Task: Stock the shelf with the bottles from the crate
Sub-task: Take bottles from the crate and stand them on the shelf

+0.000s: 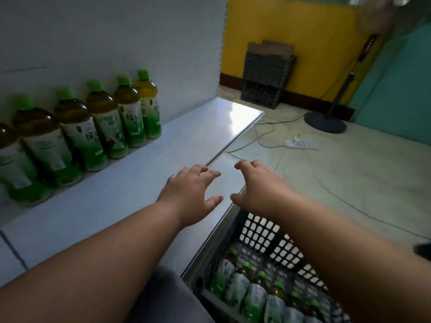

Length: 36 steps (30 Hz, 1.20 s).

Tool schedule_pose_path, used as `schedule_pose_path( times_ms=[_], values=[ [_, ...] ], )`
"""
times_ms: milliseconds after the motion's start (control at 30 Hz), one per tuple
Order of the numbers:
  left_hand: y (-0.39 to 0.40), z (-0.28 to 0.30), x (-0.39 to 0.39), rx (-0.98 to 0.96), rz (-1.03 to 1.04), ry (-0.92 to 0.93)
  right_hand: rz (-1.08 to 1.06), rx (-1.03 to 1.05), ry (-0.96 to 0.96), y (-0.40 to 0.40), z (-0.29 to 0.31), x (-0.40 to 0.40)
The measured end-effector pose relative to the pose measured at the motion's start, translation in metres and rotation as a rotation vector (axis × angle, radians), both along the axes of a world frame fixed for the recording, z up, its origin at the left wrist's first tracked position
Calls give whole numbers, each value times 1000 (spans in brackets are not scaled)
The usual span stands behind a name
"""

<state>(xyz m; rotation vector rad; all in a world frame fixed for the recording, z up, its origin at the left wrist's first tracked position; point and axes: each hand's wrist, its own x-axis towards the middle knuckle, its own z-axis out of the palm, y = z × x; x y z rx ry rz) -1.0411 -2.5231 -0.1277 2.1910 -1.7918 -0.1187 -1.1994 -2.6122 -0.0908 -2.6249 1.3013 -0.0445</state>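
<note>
Your left hand [190, 191] and right hand [257, 185] hang side by side, palms down, fingers spread and loosely curled, neither holding anything. Both hover over the front edge of the pale grey, smooth shelf board [130, 173]; whether a fingertip touches it you cannot tell from this view.

Just below and behind your right wrist sits the dark plastic lattice crate [263, 236], pushed against the shelf's front edge. In it lie more clear plastic tea bottles with green caps and green-and-white labels [247, 290], close-packed and dim, so their exact lie is hard to read.

Well off to your left, against the white back panel, stands the row of matching green-capped tea bottles [98, 122] already stocked, upright and nearly touching one another. The shelf to the right of that row, ahead of your hands, is bare.

The risks come from here. Reaching down into the crate, your forearm may catch the shelf's hard edge or the crate wall, since the gap looks tight. The labels look slick, so a one-handed grab by the body could slip; take the neck or shoulder. Setting a bottle down too close to the standing row could tip it and knock the others over like dominoes. Beyond your right hand, the loose white cable and power strip [302, 144] on the floor are a trip hazard if you shift your feet.
</note>
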Motion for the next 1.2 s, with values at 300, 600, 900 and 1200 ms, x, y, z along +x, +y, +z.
schedule_pose_path(
  times_ms=[300,600,900,1200],
  values=[
    [26,-98,-107,299,-120,-35,-236,206,82,44,-98,-121],
    [1,-194,-117,481,-117,-134,-326,473,126,24,-214,-139],
    [-4,-235,-103,529,-82,-225,-406,699,26,-19,-315,-94],
    [-2,-243,-101,477,-92,-228,-663,864,105,-38,-395,-57]
  ],
)
